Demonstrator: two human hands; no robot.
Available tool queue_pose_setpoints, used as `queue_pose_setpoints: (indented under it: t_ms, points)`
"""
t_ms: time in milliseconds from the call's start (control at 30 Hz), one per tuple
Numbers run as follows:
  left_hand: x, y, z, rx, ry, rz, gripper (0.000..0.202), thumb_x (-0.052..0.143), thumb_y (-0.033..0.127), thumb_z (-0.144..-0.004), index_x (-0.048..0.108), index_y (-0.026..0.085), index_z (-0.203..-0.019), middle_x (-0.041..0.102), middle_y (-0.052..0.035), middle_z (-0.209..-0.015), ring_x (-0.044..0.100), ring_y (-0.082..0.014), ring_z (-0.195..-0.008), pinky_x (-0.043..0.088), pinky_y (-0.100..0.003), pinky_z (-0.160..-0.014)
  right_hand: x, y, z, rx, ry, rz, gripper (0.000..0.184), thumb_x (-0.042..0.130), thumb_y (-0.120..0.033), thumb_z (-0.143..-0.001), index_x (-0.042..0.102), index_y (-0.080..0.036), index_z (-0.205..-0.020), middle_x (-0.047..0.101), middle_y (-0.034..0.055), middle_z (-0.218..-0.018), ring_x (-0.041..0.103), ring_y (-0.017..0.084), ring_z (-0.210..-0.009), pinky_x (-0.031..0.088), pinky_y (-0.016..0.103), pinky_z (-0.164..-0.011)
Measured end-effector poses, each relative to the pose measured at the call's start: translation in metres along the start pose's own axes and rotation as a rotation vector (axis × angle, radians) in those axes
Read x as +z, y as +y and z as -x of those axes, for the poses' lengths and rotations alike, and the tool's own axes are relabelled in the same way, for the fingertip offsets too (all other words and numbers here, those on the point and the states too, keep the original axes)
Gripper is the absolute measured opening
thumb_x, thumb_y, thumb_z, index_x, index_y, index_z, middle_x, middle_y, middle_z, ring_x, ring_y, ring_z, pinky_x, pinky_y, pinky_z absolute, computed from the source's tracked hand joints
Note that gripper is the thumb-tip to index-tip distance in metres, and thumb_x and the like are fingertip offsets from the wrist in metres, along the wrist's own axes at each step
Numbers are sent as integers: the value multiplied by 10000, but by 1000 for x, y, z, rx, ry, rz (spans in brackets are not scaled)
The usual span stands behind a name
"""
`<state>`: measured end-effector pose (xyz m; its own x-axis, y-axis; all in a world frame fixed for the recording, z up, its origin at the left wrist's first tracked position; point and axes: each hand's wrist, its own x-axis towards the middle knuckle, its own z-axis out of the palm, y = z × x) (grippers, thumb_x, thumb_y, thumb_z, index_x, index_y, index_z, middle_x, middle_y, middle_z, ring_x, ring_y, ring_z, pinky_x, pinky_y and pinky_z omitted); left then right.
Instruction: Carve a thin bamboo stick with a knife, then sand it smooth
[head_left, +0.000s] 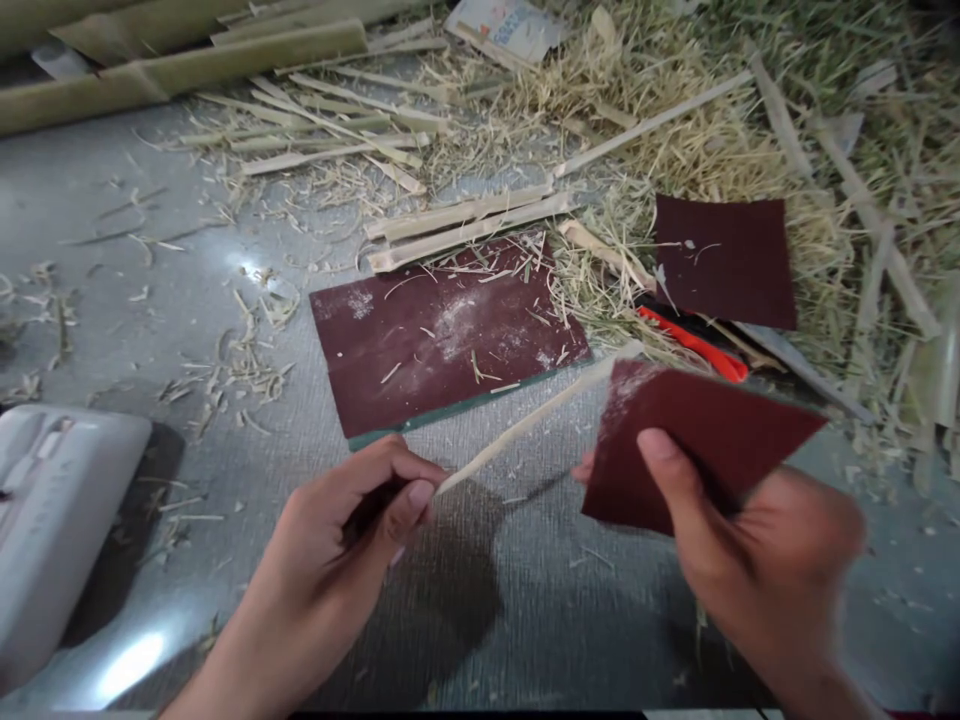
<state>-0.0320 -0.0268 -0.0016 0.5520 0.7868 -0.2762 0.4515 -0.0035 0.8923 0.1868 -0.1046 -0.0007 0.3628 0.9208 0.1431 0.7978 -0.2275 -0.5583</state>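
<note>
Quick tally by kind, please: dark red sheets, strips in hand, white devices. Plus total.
Dark red sheets: 3, one in the right hand
Thin strip in the left hand: 1
White device: 1
Total: 5

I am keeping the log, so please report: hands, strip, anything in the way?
Left hand pinching strip at near end. Right hand holding sheet, thumb on top. Strip slants toward sheet, contact unclear. Shavings beyond hands, no blockage seen.

Grey surface point(90, 195) — maroon sheet point(442, 355), shavings point(667, 60), strips point(330, 155)
</note>
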Motion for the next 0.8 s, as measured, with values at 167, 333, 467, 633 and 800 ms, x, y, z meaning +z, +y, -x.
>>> queue_pose_setpoints:
  t_ms: [167, 333, 467, 633, 800]
  points:
    - [9, 2, 1, 83, -17, -16, 140, 476, 156, -884, 576, 209, -802, 538, 44, -675, 506, -57, -589, 396, -137, -537, 13, -17, 9, -109, -448, -371, 168, 511, -292, -893, 679, -279, -898, 668, -59, -626, 641, 89, -561, 476, 159, -505]
    - [7, -1, 4, 142, -37, -48, 144, 479, 145, -883, 570, 218, -799, 494, 57, -644, 485, -44, -541, 390, -132, -520, 23, -15, 11, -22, -460, -425, 238, 500, -326, -890, 689, -213, -800, 675, -19, -631, 634, 106, -550, 493, 192, -539]
    - [-8, -13, 7, 111, 14, -108, 144, 473, 148, -884, 580, 243, -864, 529, 54, -692, 515, -44, -562, 393, -129, -509, 5, 15, 1, 251, -120, -141, 311, 554, -439, -840, 705, -176, -775, 677, 29, -606, 642, 158, -529, 500, 240, -496]
    - [-18, -24, 7, 93, 11, -166, 121, 479, 175, -882, 578, 244, -899, 548, 49, -720, 495, -40, -532, 380, -125, -471, -16, 31, -4, 221, 164, 187, 325, 576, -470, -807, 674, -182, -691, 644, 29, -566, 611, 174, -518, 429, 269, -436]
    - [-14, -19, 4, 120, -14, -151, 139, 469, 165, -886, 586, 240, -877, 573, 47, -707, 543, -50, -580, 405, -127, -509, -13, 13, 0, 252, 96, -103, 231, 589, -453, -808, 699, -251, -796, 683, -8, -633, 655, 180, -598, 512, 290, -540]
